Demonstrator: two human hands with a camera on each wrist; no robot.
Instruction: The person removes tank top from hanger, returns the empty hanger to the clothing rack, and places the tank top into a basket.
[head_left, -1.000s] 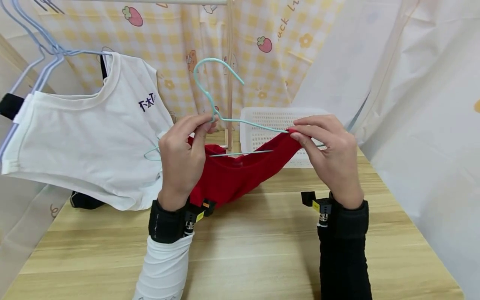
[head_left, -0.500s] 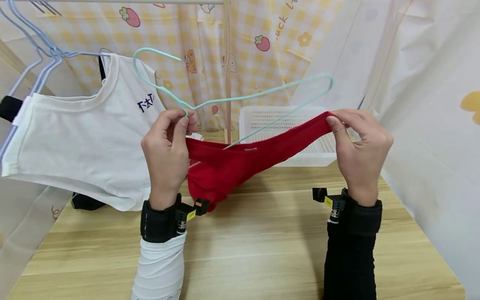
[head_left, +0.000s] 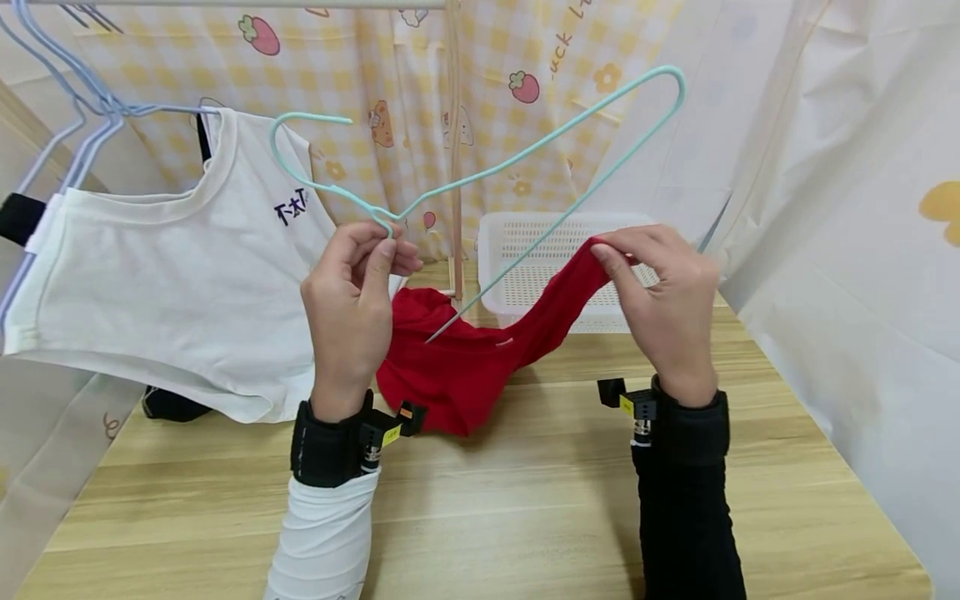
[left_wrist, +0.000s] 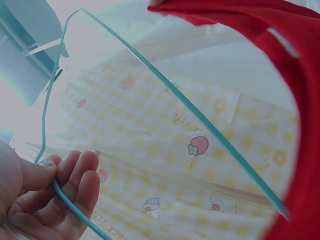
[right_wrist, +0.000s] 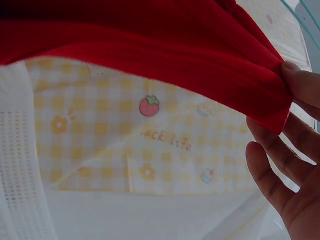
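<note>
Red garment [head_left: 465, 367] sags between the hands above the wooden table [head_left: 525, 500] — right hand [head_left: 663, 304] pinches its raised edge, left hand [head_left: 348, 308] pinches the mint wire hanger [head_left: 495, 171], whose lower bar slants down into the cloth.

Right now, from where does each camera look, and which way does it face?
Head: looks forward and down at the left hand, right hand, hanger, red garment; both sleeves show.
Left wrist: looks up past the fingers at the hanger.
Right wrist: looks up at the fingers pinching the garment.
All share the red garment.
</note>
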